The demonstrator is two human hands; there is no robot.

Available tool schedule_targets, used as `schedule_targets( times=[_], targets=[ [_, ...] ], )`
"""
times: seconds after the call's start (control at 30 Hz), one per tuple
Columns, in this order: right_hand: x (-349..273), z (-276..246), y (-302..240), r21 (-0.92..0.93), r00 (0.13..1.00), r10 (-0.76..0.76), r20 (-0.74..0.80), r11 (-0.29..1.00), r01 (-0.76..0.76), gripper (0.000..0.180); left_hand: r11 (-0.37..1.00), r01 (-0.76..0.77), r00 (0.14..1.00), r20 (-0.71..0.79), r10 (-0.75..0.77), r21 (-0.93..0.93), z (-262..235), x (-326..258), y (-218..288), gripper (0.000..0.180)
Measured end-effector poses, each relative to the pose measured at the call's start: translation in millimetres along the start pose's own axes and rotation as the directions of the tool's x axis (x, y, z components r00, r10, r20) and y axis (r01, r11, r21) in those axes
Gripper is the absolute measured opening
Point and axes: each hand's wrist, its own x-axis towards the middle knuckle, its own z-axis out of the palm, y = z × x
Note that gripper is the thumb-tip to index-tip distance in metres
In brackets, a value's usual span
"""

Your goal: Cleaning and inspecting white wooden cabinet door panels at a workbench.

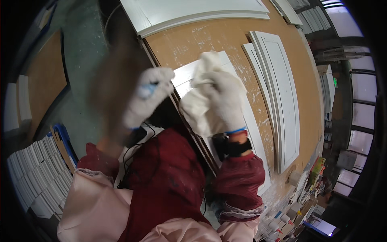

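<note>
My right hand (pixel 225 97), in a white knit glove, is closed on a bunched cream cloth (pixel 195 111). That cloth lies against a white panel (pixel 185 74) at the table's left edge; the hand and cloth hide much of the panel. Just left of the table edge, my left hand (pixel 151 94) wears a similar glove. Its fingers curl round a small pale-blue thing (pixel 146 90) that I cannot make out. A dark brown blur covers part of the left wrist and forearm.
White framed panels (pixel 280 97) lie stacked at right on the brown table (pixel 181 46), with more panels (pixel 197 12) at the far end. Bottles and small items (pixel 278 224) crowd the near right corner. Stacked white boards (pixel 38 171) stand on the floor at left.
</note>
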Motion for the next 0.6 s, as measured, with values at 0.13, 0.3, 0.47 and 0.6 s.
schedule_targets(
  times=[0.13, 0.3, 0.47, 0.6],
  targets=[
    [-14.0, -52.4, 28.6, 0.085, 0.866, 0.430, -0.254, 0.902, -0.423, 0.028, 0.874, -0.472, 0.773, 0.532, 0.347, 0.115, 16.8, -9.4, 9.2, 0.017],
    [-25.7, -32.3, 6.4, -0.239, 0.991, -0.036, 0.130, 0.969, 0.067, 0.030, 0.775, -0.602, 0.557, 0.796, 0.237, 0.191, 73.7, -52.0, -1.8, 0.024],
    [11.8, -15.0, -0.6, -0.616, 0.938, -0.138, 0.319, 0.722, 0.316, 0.031, 0.673, -0.697, 0.556, 0.779, 0.289, 0.248, 105.0, -103.9, -49.1, 0.024],
    [36.4, -67.8, 48.1, -0.284, 0.990, 0.141, -0.031, 0.948, -0.144, 0.028, 0.654, -0.724, 0.532, 0.782, 0.326, 0.221, 97.7, -58.9, -12.9, 0.023]
  ],
)
